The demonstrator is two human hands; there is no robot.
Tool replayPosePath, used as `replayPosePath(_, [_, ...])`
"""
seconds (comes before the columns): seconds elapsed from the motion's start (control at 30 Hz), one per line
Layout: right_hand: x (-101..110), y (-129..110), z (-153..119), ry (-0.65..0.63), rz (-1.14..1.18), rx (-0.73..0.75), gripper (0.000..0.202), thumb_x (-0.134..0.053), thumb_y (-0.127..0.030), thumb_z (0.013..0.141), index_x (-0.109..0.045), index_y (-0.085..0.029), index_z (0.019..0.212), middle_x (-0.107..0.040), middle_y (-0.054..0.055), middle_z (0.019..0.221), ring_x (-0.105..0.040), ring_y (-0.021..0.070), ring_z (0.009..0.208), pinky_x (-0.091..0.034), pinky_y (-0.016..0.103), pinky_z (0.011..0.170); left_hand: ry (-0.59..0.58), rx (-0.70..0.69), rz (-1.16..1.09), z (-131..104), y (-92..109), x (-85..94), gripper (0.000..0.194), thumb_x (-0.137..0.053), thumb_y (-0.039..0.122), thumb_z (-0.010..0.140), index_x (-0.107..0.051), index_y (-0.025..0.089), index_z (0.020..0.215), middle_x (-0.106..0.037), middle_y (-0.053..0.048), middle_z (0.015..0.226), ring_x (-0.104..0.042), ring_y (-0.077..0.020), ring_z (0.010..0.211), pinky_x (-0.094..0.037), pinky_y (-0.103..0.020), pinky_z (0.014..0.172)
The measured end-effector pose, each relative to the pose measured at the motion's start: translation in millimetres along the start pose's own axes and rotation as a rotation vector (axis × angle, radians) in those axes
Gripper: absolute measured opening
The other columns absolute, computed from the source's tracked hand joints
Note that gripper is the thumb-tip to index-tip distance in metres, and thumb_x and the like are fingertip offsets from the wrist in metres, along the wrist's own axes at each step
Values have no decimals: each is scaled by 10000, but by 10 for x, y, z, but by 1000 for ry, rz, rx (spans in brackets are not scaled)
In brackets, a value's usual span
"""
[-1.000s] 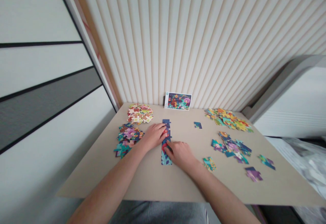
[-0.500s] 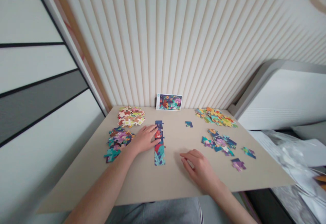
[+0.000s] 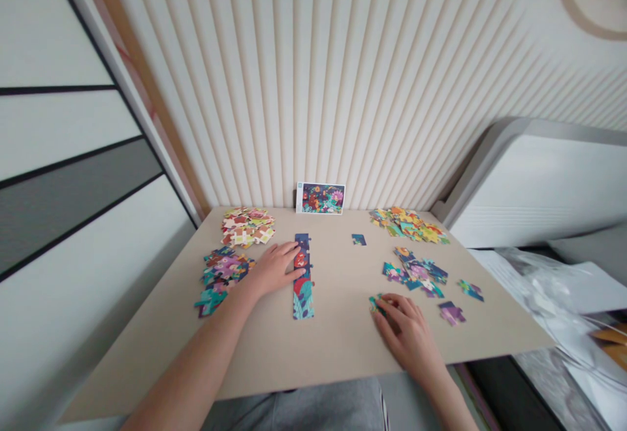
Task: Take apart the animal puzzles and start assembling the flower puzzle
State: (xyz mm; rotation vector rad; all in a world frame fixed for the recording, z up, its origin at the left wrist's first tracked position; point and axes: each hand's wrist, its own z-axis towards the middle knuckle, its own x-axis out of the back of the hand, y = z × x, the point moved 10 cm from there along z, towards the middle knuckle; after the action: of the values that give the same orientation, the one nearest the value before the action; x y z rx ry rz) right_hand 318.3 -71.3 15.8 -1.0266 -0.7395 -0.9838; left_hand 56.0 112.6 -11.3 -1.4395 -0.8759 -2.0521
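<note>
A joined vertical strip of puzzle pieces (image 3: 303,294) lies near the middle of the table. My left hand (image 3: 277,268) rests at its left edge, fingers apart, fingertips touching the strip. My right hand (image 3: 402,326) is closed on a small teal puzzle piece (image 3: 375,302) at the tabletop, partly covered by the fingers. Farther back, a single blue piece (image 3: 359,239) lies alone. A picture card (image 3: 321,198) of an underwater scene stands against the ribbed wall. To the right of my right hand is a purple piece (image 3: 451,313).
Dark, colourful pieces are heaped at the left (image 3: 228,271) and right (image 3: 416,271). Behind them are a red-and-white pile (image 3: 247,226) and a yellow-orange pile (image 3: 411,224). Another piece (image 3: 471,289) lies farther right. Clear plastic wrapping (image 3: 543,287) sits beyond the table's right edge.
My right hand has moved right, and a teal piece now shows at its fingertips. My left hand stays at the strip. The whole view has shifted slightly.
</note>
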Motion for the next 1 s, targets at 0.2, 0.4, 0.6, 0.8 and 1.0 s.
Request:
replayPosePath(0.2, [-5, -118, -1, -85, 73, 55, 304, -512, -358, 980, -700, -312, 1214, -637, 104, 1197, -616, 278, 1095, -524, 440, 951, -3, -9, -4, 8, -7, -25, 588, -501, 561, 953, -509, 220, 1432, -461, -110, 1527, -418, -259, 1412, -284, -439, 1184])
replayPosePath(0.4, [-25, -97, 12, -83, 93, 48, 295, -502, -330, 984, -704, -291, 1196, -639, 103, 1189, -618, 267, 1092, -522, 432, 958, -31, 5, 7, 7, -4, -57, 604, -470, 569, 967, -485, 209, 1453, -432, -113, 1547, -392, -264, 1429, -276, -464, 1188])
replayPosePath(0.6, [-1, -69, 5, -51, 98, 43, 267, -519, -320, 976, -713, -287, 1158, -654, 91, 1172, -628, 259, 1084, -528, 416, 949, -32, 7, -4, -1, -11, -67, 613, -453, 585, 966, -488, 215, 1453, -426, -104, 1552, -384, -270, 1435, -271, -476, 1195])
replayPosePath(0.8, [7, -27, -19, -18, 106, 14, 269, -503, -320, 983, -709, -270, 1149, -650, 96, 1172, -635, 257, 1074, -526, 412, 952, -29, 7, -6, 2, -41, -105, 610, -451, 579, 967, -480, 219, 1459, -421, -101, 1555, -377, -269, 1439, -279, -486, 1192])
replayPosePath(1.0, [54, 96, -47, 76, 138, -65, 255, -483, -317, 997, -715, -241, 1071, -664, 105, 1114, -633, 256, 1040, -520, 403, 930, -8, -1, -17, -1, -41, -94, 602, -457, 568, 965, -486, 218, 1455, -440, -99, 1543, -400, -281, 1423, -292, -504, 1188])
